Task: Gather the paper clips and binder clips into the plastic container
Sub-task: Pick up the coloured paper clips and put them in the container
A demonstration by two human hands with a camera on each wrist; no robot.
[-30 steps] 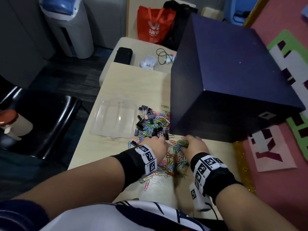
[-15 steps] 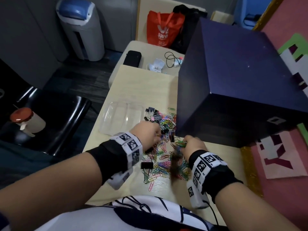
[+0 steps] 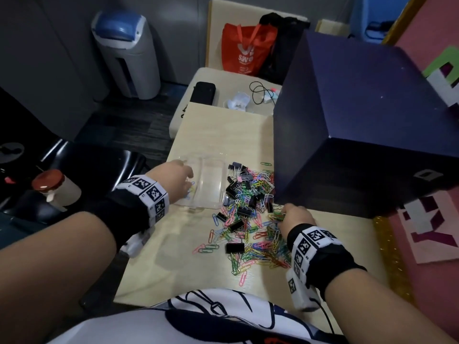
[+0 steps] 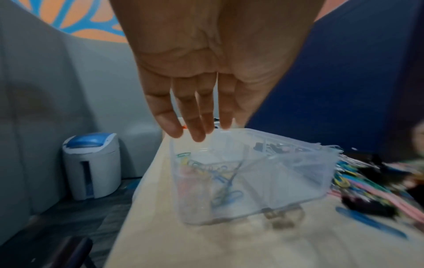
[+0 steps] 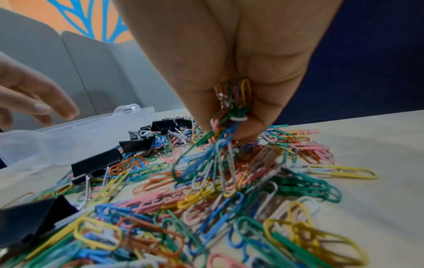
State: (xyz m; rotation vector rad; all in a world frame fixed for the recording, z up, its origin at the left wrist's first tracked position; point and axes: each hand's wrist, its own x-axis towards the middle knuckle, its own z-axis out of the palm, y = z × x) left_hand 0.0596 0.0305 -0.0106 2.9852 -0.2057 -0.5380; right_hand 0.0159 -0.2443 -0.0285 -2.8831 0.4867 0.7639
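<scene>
Big dark blue box point(image 3: 360, 115) fills the right of the counter point(image 3: 223, 130), its near-left corner right against the clip pile, so room on that side is tight. The counter's left edge runs just past the container point(image 3: 211, 184), with a black chair point(image 3: 82, 170) below it; a bare strip of counter lies between the pile and the person's body, and another stretches beyond the container. A grey bin point(image 3: 129, 55) stands on the floor well off to the far left.

The clear container sits at the counter's left edge, touching the pile's left side. A few colored paper clips point(image 4: 206, 174) already lie in its left part. The left hand point(image 3: 171, 180) hovers over that left part, fingers point(image 4: 197, 112) straight and spread downward, holding nothing.

The pile: colored paper clips scattered from the box corner toward the body, black binder clips point(image 3: 236, 189) mixed mostly into its far and left parts, 1 lying alone nearer the body.

The right hand point(image 3: 295, 214) is down on the pile's right edge, near the box corner, fingertips pinched around a bunch of paper clips point(image 5: 231, 112) that trails onto the heap just below.
</scene>
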